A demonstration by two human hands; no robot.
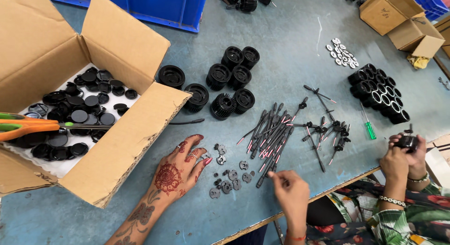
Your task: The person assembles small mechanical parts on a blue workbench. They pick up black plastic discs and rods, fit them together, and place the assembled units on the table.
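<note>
An open cardboard box [117, 132] at the left holds black round caps [75, 118] on white padding, with orange-and-green scissors [28, 126] lying across its rim. Just right of the box, the left hand [180, 172], patterned with henna, lies flat on the blue-grey table [290, 48], fingers spread, tips touching a scatter of small grey discs [227, 177]. Above these stand black finned cylinders [225, 83]. The right hand [290, 191] pinches thumb and forefinger on the end of 1 thin black pin from the pile of pins [272, 135]. Further right lie black T-shaped pins [328, 130], a green screwdriver [369, 128], and a co-worker's hands [407, 156] gripping a black part.
</note>
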